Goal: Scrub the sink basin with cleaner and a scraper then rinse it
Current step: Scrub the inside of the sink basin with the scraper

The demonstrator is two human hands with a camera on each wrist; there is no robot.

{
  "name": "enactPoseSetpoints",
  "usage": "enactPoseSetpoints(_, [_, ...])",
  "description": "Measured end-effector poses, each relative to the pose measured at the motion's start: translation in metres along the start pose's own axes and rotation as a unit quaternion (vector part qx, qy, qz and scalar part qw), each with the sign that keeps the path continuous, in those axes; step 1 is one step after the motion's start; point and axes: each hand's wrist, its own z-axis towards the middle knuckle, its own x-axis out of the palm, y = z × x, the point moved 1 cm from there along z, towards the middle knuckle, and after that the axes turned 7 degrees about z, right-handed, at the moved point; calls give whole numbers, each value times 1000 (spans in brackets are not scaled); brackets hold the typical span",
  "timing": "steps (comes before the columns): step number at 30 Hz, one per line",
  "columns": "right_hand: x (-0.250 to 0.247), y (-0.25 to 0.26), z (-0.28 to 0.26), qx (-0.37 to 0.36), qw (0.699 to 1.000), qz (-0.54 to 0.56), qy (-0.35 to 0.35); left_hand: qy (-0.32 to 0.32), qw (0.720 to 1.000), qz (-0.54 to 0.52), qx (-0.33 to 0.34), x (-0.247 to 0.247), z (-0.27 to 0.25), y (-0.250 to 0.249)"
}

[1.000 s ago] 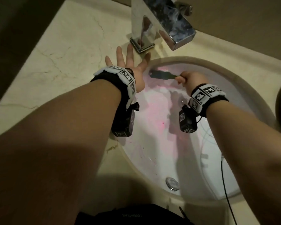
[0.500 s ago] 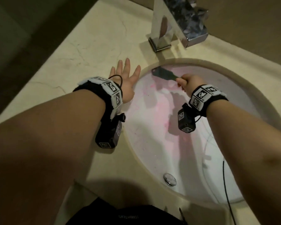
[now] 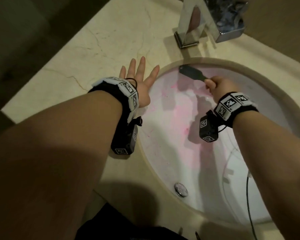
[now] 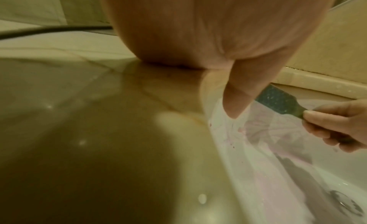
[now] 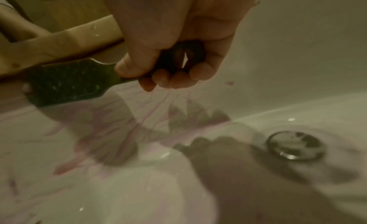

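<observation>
The white oval sink basin (image 3: 171, 170) is smeared with pink cleaner (image 3: 177, 111) over its far and left wall. My right hand (image 3: 218, 85) grips the handle of a dark flat scraper (image 3: 190, 72); its blade lies against the basin's far wall just under the rim. In the right wrist view my right hand (image 5: 174, 62) is curled round the handle and the scraper (image 5: 65, 84) points left. My left hand (image 3: 140, 78) rests flat on the beige counter beside the basin's left rim, fingers spread, holding nothing. The scraper (image 4: 282, 100) shows past my left thumb in the left wrist view.
A square chrome faucet (image 3: 210, 19) stands on the marble counter (image 3: 93, 49) behind the basin. The chrome drain plug (image 5: 295, 145) sits at the basin's bottom, and an overflow fitting (image 3: 181, 189) on the near wall. A thin black cable (image 3: 249, 205) hangs over the near right rim.
The right hand has pushed the scraper up the far wall toward the rim. The left hand slid left from the rim onto the counter. The head view shifted left.
</observation>
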Motion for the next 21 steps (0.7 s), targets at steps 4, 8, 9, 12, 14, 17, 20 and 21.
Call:
enactPoseSetpoints(4, [22, 25, 2, -63, 996, -19, 65, 8, 1000, 2, -6, -1, 0, -1])
enactPoseSetpoints(8, [33, 38, 5, -107, 988, -51, 99, 13, 1000, -4, -8, -2, 0, -1])
enactPoseSetpoints(9, [29, 32, 7, -93, 991, -46, 87, 12, 1000, -5, -10, -1, 1, -2])
enactPoseSetpoints(12, [12, 9, 13, 2, 997, 72, 31, -1, 1000, -6, -14, 0, 0, -2])
enactPoseSetpoints(14, [9, 4, 15, 13, 997, 77, 17, -5, 1000, -7, -13, 1, -1, -2])
enactPoseSetpoints(17, [20, 19, 11, -76, 995, -21, 63, -3, 1000, -8, -14, 0, 0, -2])
enactPoseSetpoints(20, [38, 34, 8, -131, 982, -77, 110, 5, 1000, -24, -15, -1, 0, -2])
enactPoseSetpoints(21, [40, 34, 9, -138, 980, -89, 108, 9, 1000, -27, -13, -2, 0, -2])
